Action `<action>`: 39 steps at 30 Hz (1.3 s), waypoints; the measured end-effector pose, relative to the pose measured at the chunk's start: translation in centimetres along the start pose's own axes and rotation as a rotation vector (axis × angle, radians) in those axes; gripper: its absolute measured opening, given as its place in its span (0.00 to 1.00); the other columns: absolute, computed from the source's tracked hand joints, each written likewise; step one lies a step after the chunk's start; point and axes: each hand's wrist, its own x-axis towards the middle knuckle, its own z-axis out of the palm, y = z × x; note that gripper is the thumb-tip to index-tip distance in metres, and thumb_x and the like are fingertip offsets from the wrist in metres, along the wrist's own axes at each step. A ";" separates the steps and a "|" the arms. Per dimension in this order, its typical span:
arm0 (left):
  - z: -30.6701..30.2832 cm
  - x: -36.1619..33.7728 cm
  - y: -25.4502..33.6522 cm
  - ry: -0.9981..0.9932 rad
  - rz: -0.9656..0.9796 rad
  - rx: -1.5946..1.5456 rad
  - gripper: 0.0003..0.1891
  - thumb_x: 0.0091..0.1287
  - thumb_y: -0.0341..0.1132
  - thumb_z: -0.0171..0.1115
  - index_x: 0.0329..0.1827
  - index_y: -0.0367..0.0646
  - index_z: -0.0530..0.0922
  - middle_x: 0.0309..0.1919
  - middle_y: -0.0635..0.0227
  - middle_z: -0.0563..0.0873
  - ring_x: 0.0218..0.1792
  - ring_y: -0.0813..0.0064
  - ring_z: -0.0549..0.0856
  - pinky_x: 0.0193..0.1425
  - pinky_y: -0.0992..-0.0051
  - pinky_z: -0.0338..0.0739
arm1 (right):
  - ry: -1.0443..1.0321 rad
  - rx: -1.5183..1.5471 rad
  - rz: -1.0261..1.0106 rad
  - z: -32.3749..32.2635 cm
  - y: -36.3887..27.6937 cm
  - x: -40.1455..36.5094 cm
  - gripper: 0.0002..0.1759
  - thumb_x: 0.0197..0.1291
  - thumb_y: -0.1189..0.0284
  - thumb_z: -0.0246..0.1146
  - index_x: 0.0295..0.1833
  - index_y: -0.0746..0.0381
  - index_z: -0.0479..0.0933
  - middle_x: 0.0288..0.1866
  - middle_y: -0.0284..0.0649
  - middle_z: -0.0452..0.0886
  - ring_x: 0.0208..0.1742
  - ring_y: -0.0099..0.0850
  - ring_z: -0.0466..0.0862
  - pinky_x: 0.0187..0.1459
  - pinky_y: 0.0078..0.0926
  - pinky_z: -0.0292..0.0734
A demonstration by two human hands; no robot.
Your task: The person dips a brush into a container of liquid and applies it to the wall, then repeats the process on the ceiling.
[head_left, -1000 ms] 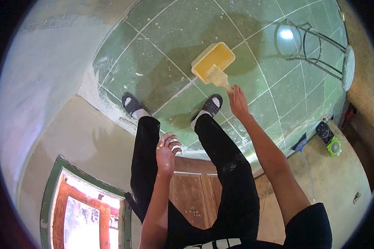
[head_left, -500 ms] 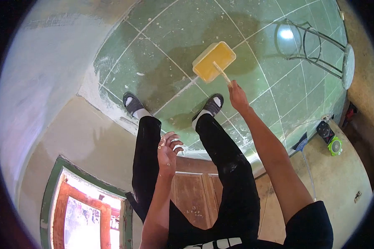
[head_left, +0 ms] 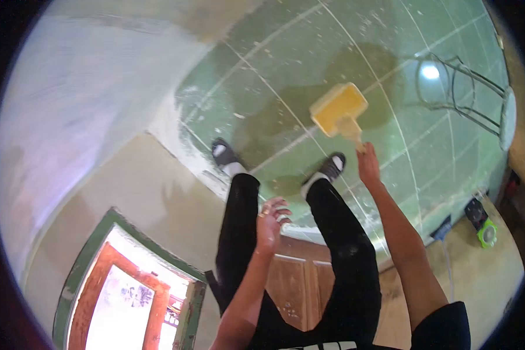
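My right hand (head_left: 369, 163) is closed around the handle of a wide, flat paintbrush (head_left: 350, 128). The pale brush head overlaps the near edge of a rectangular tub (head_left: 322, 105) on the tiled floor, with yellow paint (head_left: 345, 104) inside. Close by my left leg, my left hand (head_left: 271, 223) hangs with nothing in it, its fingers loosely bent and apart, with pale specks on them. My feet, in dark sandals (head_left: 223, 153), stand on the tiles just short of the tub.
Green floor tiles (head_left: 274, 125) carry white spatters. A metal-legged stool (head_left: 506, 119) stands at the right. A pale wall (head_left: 99, 87) runs along the left, with a green-framed window (head_left: 119, 219) below. A black-and-green device (head_left: 486, 233) and a blue-headed tool (head_left: 441, 228) lie at lower right.
The view has shifted, so everything sits farther right and lower. The brush has lifted from the paint and its broad head now shows; my left hand keeps its loose pose.
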 end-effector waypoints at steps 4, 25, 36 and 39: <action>-1.0 -0.3 2.2 -0.048 0.063 0.020 0.24 0.78 0.53 0.46 0.59 0.41 0.75 0.47 0.65 0.82 0.44 0.69 0.83 0.46 0.68 0.78 | -0.031 0.256 0.285 -2.9 -6.6 2.7 0.15 0.71 0.70 0.57 0.57 0.66 0.68 0.41 0.59 0.78 0.41 0.57 0.80 0.42 0.52 0.72; -11.4 -5.8 13.6 -0.027 0.472 0.320 0.28 0.75 0.57 0.50 0.60 0.39 0.75 0.48 0.63 0.83 0.43 0.73 0.83 0.47 0.74 0.77 | 0.076 1.220 -0.183 -8.3 -53.4 27.3 0.16 0.74 0.61 0.57 0.47 0.66 0.73 0.26 0.36 0.71 0.27 0.21 0.68 0.30 0.24 0.66; -12.7 -4.8 16.3 -0.039 0.458 0.280 0.26 0.75 0.56 0.49 0.57 0.40 0.75 0.48 0.62 0.82 0.45 0.72 0.83 0.47 0.73 0.78 | 0.050 0.844 0.014 -3.1 -50.4 26.3 0.16 0.72 0.61 0.59 0.42 0.66 0.73 0.25 0.47 0.74 0.25 0.38 0.75 0.30 0.35 0.71; -13.0 -5.1 16.0 -0.007 0.410 0.256 0.26 0.75 0.54 0.51 0.59 0.37 0.75 0.48 0.61 0.83 0.43 0.73 0.84 0.45 0.75 0.78 | 0.051 0.913 0.096 -4.5 -51.3 25.0 0.16 0.73 0.63 0.58 0.39 0.67 0.73 0.21 0.35 0.69 0.24 0.21 0.66 0.26 0.27 0.63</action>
